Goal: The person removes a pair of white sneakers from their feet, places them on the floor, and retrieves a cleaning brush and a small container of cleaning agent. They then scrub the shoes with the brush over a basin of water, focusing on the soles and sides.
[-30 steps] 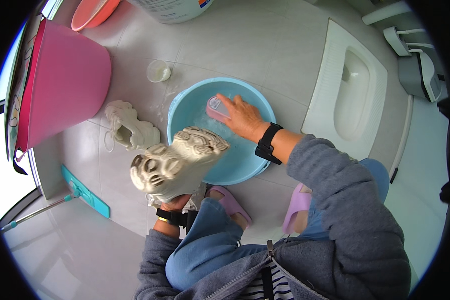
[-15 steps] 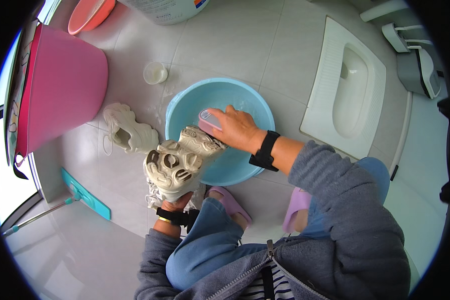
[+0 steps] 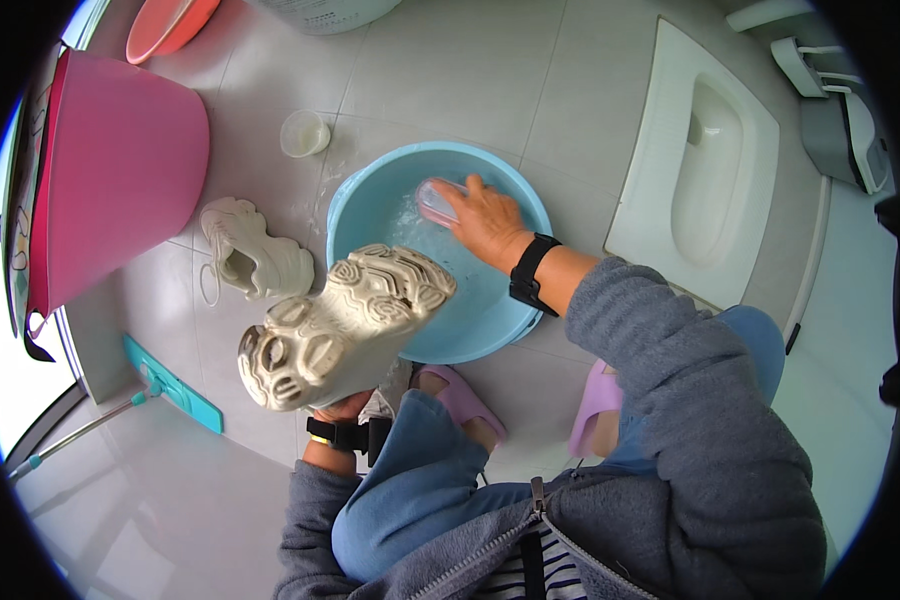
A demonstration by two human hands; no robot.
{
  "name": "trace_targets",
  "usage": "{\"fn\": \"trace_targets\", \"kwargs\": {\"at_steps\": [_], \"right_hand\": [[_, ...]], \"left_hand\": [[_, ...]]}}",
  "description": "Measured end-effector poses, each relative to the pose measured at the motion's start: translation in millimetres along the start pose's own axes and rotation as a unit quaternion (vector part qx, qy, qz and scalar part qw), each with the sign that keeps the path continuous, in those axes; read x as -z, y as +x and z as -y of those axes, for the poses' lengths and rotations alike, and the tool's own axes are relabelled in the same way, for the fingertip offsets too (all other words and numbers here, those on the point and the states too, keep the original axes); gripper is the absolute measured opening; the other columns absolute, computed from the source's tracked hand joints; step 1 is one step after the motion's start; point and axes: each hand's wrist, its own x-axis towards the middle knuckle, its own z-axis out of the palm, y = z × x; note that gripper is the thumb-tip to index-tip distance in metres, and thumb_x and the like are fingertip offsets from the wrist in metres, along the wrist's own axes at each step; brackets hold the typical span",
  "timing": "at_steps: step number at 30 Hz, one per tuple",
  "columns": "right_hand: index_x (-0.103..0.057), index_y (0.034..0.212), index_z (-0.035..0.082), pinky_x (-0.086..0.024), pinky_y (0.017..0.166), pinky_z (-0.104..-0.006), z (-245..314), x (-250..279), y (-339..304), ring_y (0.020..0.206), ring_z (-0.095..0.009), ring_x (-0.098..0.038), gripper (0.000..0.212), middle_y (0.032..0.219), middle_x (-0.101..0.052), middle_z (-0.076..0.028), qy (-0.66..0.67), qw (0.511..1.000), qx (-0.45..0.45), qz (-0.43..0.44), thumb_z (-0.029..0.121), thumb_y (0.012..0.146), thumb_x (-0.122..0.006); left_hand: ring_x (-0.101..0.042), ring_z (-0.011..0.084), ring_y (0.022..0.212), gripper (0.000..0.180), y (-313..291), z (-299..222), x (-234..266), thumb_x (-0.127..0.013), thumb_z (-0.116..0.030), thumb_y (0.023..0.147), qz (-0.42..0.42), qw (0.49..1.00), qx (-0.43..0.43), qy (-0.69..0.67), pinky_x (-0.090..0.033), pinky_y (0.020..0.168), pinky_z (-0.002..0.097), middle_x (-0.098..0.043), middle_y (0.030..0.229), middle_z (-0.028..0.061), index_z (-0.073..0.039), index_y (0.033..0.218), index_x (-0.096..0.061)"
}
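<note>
A cream sneaker (image 3: pixel 355 320) is turned sole up, its patterned bottom facing me, with its toe or heel end over the near left of a light blue basin (image 3: pixel 365 205). From underneath, my left hand (image 3: pixel 346 406) grips it; the fingers are mostly hidden by the shoe. My right hand (image 3: pixel 492 222) is closed round a pink scrubbing brush (image 3: pixel 437 202) with a clear-looking top. The brush is inside the basin, at or just above the water, apart from the shoe; its bristles are hidden. Water with some foam shows in the basin.
Left of the basin lies another cream sneaker (image 3: pixel 257 258), with a small clear cup (image 3: pixel 305 134) beyond it. A large pink tub (image 3: pixel 130 165) and a teal flat mop (image 3: pixel 178 387) are further left. A squat toilet (image 3: pixel 642 190) is set in the floor at right.
My right hand has carried the brush off the sole, away from me and into the basin. The sneaker in my left hand has swung left and tilted, showing more of its sole.
</note>
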Motion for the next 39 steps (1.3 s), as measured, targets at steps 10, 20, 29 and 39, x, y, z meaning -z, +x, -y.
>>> {"fn": "trace_targets", "kwargs": {"at_steps": [10, 20, 29, 39], "right_hand": [[-0.054, 0.133, 0.016, -0.051, 0.082, -0.0432, 27, 87, -42, 0.09, -0.037, -0.063, 0.055, 0.098, -0.062, -0.023, 0.272, 0.952, 0.028, 0.137, 0.035, 0.083, -0.065], [-0.049, 0.136, 0.021, -0.053, 0.076, -0.0429, 44, 44, -17, 0.086, -0.037, -0.062, 0.053, 0.1, -0.056, -0.017, 0.119, 0.989, 0.082, 0.024, 0.024, 0.085, -0.064], [-0.062, 0.128, 0.028, -0.053, 0.069, -0.0379, 35, 90, -34, 0.074, -0.027, -0.06, 0.048, 0.089, -0.054, -0.007, 0.169, 0.964, 0.199, 0.043, 0.029, 0.08, -0.07], [-0.064, 0.125, 0.026, -0.051, 0.072, -0.0406, 27, 97, -39, 0.079, -0.031, -0.061, 0.045, 0.088, -0.056, -0.011, 0.146, 0.972, 0.168, 0.071, 0.037, 0.082, -0.069]], "left_hand": [[-0.047, 0.0327, 0.129, 0.061, 1, -5, 9, -0.06, -0.045, 0.089, 0.016, 0.999, -0.021, -0.019, -0.035, 0.112, 0.0481, -0.051, 0.139, 0.0147, -0.007, 0.135, -0.049], [-0.045, 0.0288, 0.131, 0.063, 8, 4, -14, -0.063, -0.046, 0.088, 0.004, 0.998, -0.002, 0.058, -0.033, 0.113, 0.0447, -0.051, 0.14, 0.0099, -0.01, 0.137, -0.048], [-0.049, 0.0291, 0.126, 0.053, 2, -6, 1, -0.065, -0.037, 0.089, 0.055, 0.998, -0.01, -0.033, -0.035, 0.112, 0.0448, -0.056, 0.134, 0.013, -0.003, 0.129, -0.054], [-0.049, 0.0287, 0.127, 0.062, 4, -10, 6, -0.066, -0.046, 0.086, 0.008, 0.997, -0.056, 0.061, -0.036, 0.111, 0.0444, -0.055, 0.135, 0.0108, -0.008, 0.133, -0.052]]}}
